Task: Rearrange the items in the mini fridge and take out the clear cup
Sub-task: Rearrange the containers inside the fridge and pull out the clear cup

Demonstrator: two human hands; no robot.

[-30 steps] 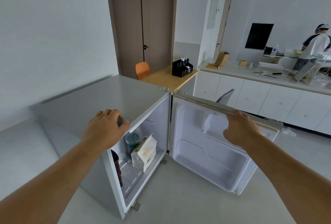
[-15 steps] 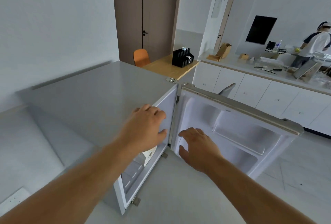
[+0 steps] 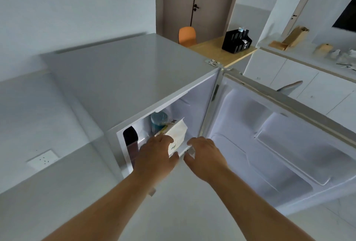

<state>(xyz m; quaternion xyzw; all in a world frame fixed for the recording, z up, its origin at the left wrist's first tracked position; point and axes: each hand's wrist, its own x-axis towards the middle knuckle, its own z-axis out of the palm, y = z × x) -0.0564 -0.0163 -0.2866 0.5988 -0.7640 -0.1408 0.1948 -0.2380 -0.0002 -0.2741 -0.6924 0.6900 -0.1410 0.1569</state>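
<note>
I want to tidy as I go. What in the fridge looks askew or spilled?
The white carton leans tilted rather than standing upright, beside the left hand. Behind it stands a blue-lidded container; a dark bottle stands upright at the left. No spill shows. The right hand is open.

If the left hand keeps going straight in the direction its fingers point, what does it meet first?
Most likely the white paper bag on the fridge shelf: the left hand points into the open white mini fridge, fingertips at or nearly at the bag. Contact is unclear.
</note>
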